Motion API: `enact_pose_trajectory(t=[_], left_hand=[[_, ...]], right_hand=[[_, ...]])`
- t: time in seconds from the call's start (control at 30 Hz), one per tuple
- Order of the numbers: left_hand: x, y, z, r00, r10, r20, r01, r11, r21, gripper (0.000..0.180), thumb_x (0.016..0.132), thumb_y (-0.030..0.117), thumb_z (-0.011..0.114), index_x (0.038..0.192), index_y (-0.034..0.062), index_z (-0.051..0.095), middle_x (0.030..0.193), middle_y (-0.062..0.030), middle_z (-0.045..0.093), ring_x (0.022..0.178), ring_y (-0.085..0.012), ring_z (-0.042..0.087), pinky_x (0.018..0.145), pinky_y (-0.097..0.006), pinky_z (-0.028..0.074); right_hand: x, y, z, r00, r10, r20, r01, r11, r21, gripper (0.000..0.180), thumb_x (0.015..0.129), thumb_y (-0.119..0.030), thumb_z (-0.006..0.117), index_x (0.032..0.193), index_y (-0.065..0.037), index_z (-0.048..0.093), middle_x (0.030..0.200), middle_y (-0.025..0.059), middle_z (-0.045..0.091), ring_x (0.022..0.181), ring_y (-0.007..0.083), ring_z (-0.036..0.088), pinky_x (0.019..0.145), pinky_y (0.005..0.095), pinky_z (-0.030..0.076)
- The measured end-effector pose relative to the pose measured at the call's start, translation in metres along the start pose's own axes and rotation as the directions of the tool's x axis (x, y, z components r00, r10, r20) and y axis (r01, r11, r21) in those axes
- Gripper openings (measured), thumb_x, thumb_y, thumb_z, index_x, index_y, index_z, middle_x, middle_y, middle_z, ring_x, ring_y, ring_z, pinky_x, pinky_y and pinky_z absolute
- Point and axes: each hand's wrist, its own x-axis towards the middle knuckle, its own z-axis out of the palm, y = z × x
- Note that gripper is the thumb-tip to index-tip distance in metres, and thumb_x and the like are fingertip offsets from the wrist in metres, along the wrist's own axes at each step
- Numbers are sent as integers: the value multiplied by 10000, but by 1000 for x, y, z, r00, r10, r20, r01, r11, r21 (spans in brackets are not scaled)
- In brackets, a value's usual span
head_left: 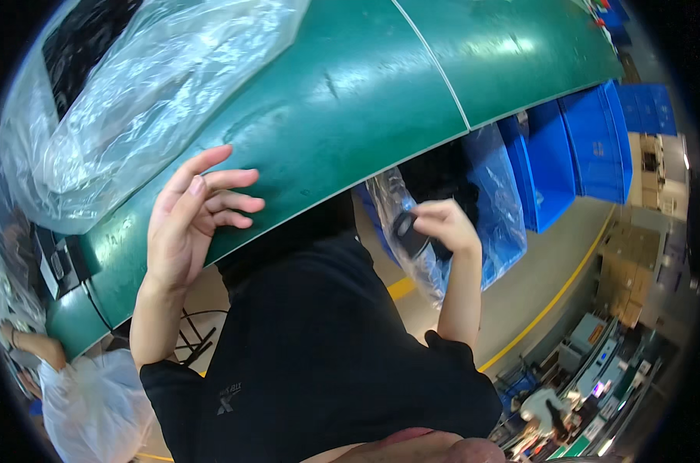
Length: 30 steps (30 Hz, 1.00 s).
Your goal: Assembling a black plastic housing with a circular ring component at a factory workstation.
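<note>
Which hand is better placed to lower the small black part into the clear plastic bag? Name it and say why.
Probably the right hand: it appears to pinch the black part over the clear plastic bag. The left hand is open over the green table, apparently empty.

I am counting one bare left hand (191, 216), one bare right hand (449, 224) pinching one small black rounded piece (403, 224), one thin white strip (435, 59) crossing the green worktop (327, 116), one clear plastic bag (506, 212) beside its near edge.
</note>
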Motion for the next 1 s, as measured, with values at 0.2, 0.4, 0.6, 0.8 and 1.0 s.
enact_pose_trajectory(t=[0.2, 0.4, 0.6, 0.8, 1.0], left_hand=[[-2, -7, 1, 999, -38, 18, 37, 997, 61, 432, 953, 227, 406, 1281, -51, 362, 1061, -177, 606, 850, -222, 640, 693, -280, 522], [1, -14, -6, 996, -53, 65, 47, 995, 92, 378, 956, 176, 403, 1262, -45, 399, 1033, -171, 609, 856, -218, 637, 710, -285, 514], [5, -10, -6, 995, -33, 89, 23, 994, 109, 362, 951, 170, 418, 1246, -41, 425, 1025, -177, 612, 878, -229, 638, 734, -295, 512], [-3, -4, -11, 994, -68, 85, 55, 987, 153, 345, 932, 199, 486, 1193, -28, 483, 1004, -158, 629, 877, -217, 639, 735, -305, 526], [-1, -1, -9, 980, -66, 190, 41, 990, 131, 292, 937, 161, 485, 1174, -8, 506, 1002, -132, 633, 888, -194, 635, 741, -292, 517]], right_hand=[[-18, 238, -124, 672, 363, -645, 132, 799, 587, 289, 892, -141, 555, 1166, -50, 540, 964, 72, 645, 823, 195, 636, 708, 364, 509], [-38, 333, -119, 186, 650, -737, -245, 757, 606, 215, 831, -264, 624, 938, -85, 571, 679, 4, 538, 472, 125, 423, 436, 276, 304], [-30, 284, -126, 155, 518, -841, 69, 844, 533, 311, 797, -177, 652, 1039, 9, 595, 702, 36, 563, 444, 110, 430, 381, 256, 323], [-4, 76, -88, 461, 39, -887, 324, 923, 209, 288, 866, -112, 605, 1120, 21, 578, 952, 115, 641, 827, 164, 620, 698, 235, 489], [-13, -98, -6, 670, -645, -367, 627, 756, -186, 169, 854, 36, 535, 1013, 70, 579, 771, 92, 582, 702, 140, 555, 669, 248, 445]])
